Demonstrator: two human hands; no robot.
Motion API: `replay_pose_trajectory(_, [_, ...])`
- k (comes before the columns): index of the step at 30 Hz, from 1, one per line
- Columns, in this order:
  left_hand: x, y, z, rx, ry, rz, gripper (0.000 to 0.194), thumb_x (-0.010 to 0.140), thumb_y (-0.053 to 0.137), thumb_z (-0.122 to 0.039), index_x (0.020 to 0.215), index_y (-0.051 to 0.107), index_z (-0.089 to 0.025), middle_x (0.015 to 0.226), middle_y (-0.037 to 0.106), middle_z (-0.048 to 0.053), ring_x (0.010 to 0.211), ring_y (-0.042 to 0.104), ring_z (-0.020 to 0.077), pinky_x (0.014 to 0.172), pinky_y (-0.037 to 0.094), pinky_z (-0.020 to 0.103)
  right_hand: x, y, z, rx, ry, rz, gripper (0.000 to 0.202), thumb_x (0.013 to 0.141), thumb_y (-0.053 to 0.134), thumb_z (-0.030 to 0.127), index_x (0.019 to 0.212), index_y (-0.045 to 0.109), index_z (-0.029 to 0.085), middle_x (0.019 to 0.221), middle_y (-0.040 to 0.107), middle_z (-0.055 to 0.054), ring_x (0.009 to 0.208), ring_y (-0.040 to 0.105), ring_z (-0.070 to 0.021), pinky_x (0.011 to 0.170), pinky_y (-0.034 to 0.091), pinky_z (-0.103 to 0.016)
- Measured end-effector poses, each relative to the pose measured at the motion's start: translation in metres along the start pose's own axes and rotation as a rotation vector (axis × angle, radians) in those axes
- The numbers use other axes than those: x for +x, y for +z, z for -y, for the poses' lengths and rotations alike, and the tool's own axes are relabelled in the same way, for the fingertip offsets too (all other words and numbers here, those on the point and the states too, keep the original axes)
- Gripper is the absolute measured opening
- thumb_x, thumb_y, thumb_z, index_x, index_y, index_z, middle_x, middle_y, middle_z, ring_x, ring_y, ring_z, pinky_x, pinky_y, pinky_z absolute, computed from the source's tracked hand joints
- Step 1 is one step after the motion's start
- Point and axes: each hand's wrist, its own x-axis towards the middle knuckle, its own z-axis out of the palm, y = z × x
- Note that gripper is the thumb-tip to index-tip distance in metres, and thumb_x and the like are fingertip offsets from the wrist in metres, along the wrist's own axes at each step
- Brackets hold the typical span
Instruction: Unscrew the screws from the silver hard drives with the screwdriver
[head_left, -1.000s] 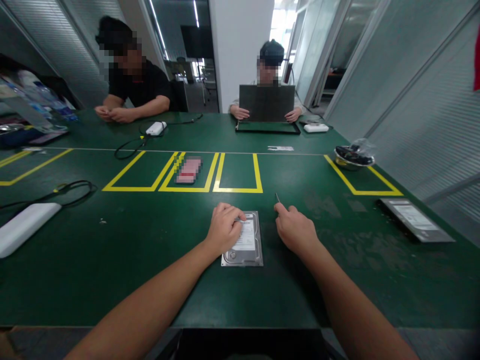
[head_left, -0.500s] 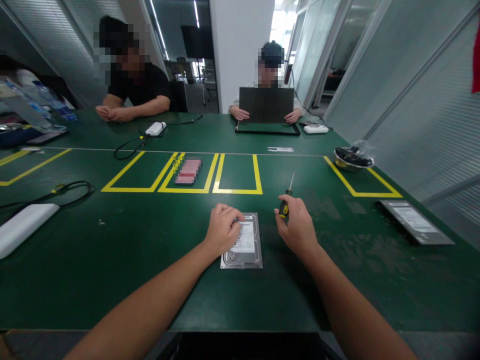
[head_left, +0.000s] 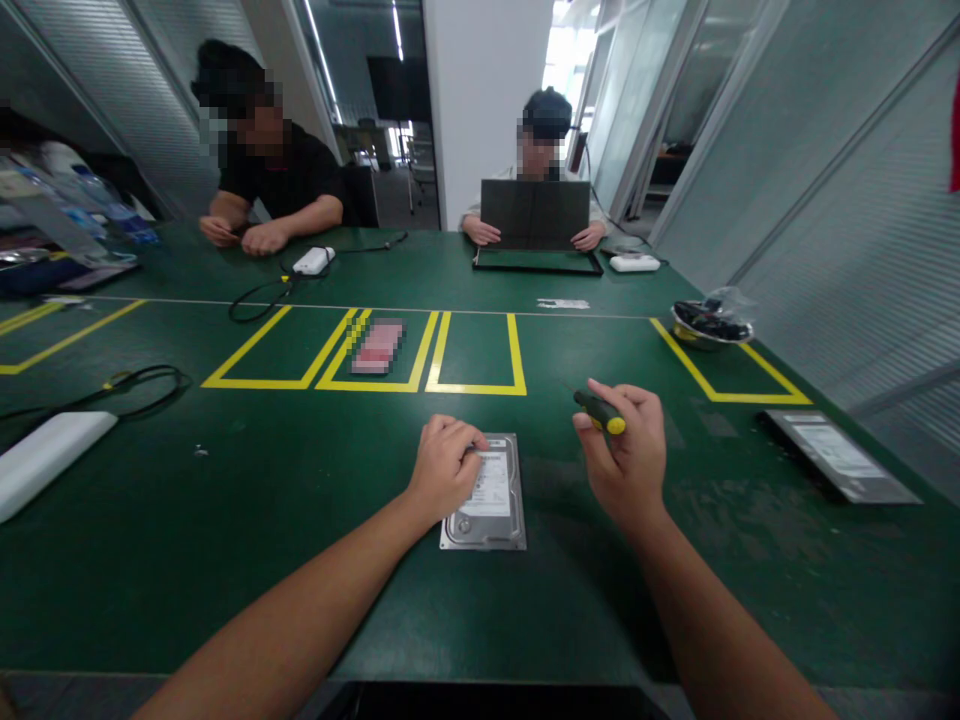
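Observation:
A silver hard drive (head_left: 496, 500) with a white label lies flat on the green table in front of me. My left hand (head_left: 448, 462) rests on its upper left part, fingers bent over the edge and gripping it; the fingertips are partly hidden. To the right of the drive, my right hand (head_left: 626, 450) is raised and holds a screwdriver (head_left: 600, 411) with a black and yellow handle between thumb and fingers. The handle's yellow end points right and toward me, while the thin shaft is hardly visible.
Another drive-like unit (head_left: 840, 455) lies at the right. Behind it stands a bowl of dark parts (head_left: 711, 325). A phone (head_left: 377, 348) lies within yellow tape. At left are a white power strip (head_left: 56, 460) and cable. Two people sit opposite, one holding a dark panel (head_left: 535, 213).
My right hand has moved right, and the screwdriver has swung from upright to slanting, its yellow end now to the right. My left hand stays on the hard drive.

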Motion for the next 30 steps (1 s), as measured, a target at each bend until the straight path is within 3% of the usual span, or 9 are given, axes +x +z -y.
replay_pose_trajectory(5, [0.000, 0.000, 0.001, 0.000, 0.002, 0.000, 0.017, 0.079, 0.051, -0.010, 0.083, 0.064, -0.020, 0.084, 0.067, 0.003, 0.094, 0.050, 0.0249, 0.086, 0.039, 0.042, 0.013, -0.008, 0.009, 0.020, -0.001, 0.006, 0.026, 0.091, 0.059, 0.033, 0.114, 0.062, 0.020, 0.098, 0.064, -0.006, 0.088, 0.062, -0.0194, 0.078, 0.051, -0.034])
replay_pose_trajectory(10, [0.000, 0.001, 0.000, -0.004, 0.008, -0.010, 0.017, 0.080, 0.051, -0.010, 0.083, 0.064, -0.021, 0.085, 0.067, 0.003, 0.093, 0.050, 0.0251, 0.086, 0.039, 0.042, 0.020, -0.009, 0.011, 0.096, 0.069, -0.012, 0.040, 0.087, 0.066, 0.038, 0.121, 0.053, 0.021, 0.095, 0.066, -0.004, 0.072, 0.064, -0.0160, 0.066, 0.054, -0.032])
replay_pose_trajectory(16, [0.000, 0.002, 0.001, 0.000, 0.007, -0.016, 0.016, 0.079, 0.052, -0.010, 0.082, 0.063, -0.020, 0.085, 0.067, 0.003, 0.093, 0.050, 0.0246, 0.086, 0.039, 0.042, 0.026, -0.001, 0.009, 0.043, -0.091, -0.005, 0.033, 0.091, 0.062, 0.035, 0.121, 0.055, 0.023, 0.103, 0.068, -0.004, 0.078, 0.067, -0.0147, 0.075, 0.056, -0.030])
replay_pose_trajectory(30, [0.001, 0.003, 0.001, 0.006, -0.001, -0.013, 0.017, 0.078, 0.052, -0.010, 0.082, 0.063, -0.021, 0.084, 0.067, 0.003, 0.092, 0.050, 0.0248, 0.085, 0.039, 0.042, 0.015, 0.027, -0.008, 0.041, -0.068, 0.069, 0.030, 0.093, 0.056, 0.034, 0.118, 0.058, 0.018, 0.098, 0.070, -0.005, 0.075, 0.064, -0.0141, 0.073, 0.053, -0.028])
